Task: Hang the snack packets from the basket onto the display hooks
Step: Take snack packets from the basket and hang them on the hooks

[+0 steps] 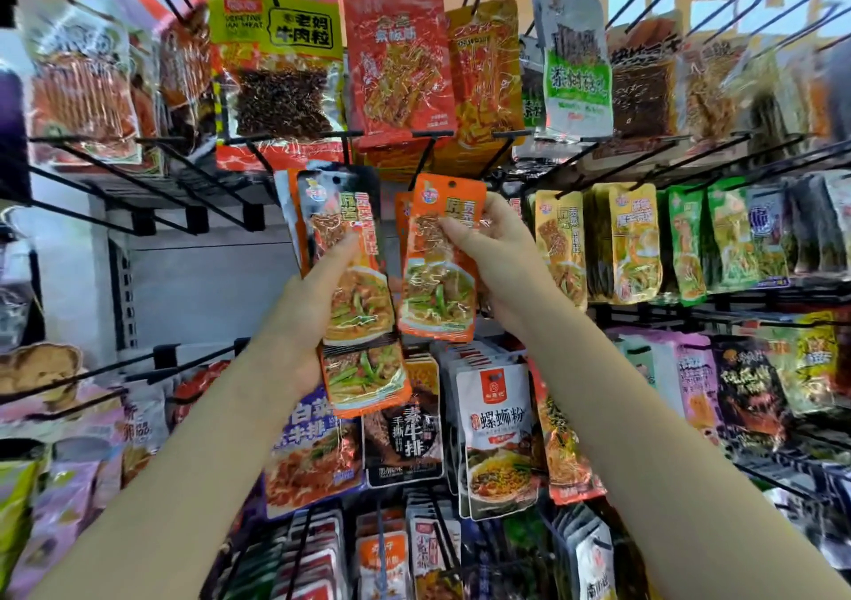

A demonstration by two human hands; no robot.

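Observation:
My left hand (308, 318) grips a small stack of orange snack packets (354, 305), thumb laid up across the front one. My right hand (495, 254) pinches a single orange packet (440, 272) of the same kind by its upper part, thumb on the front. That packet's hang hole (452, 183) sits just below the tip of a black display hook (421, 164). More orange packets hang directly behind it. The basket is out of view.
Black wire hooks stick out toward me in rows. Above hang a yellow-green packet (276, 70) and red packets (398, 60). Yellow and green packets (635, 240) hang to the right, white noodle packets (499, 438) below. Bare hooks (138, 185) stand at the left.

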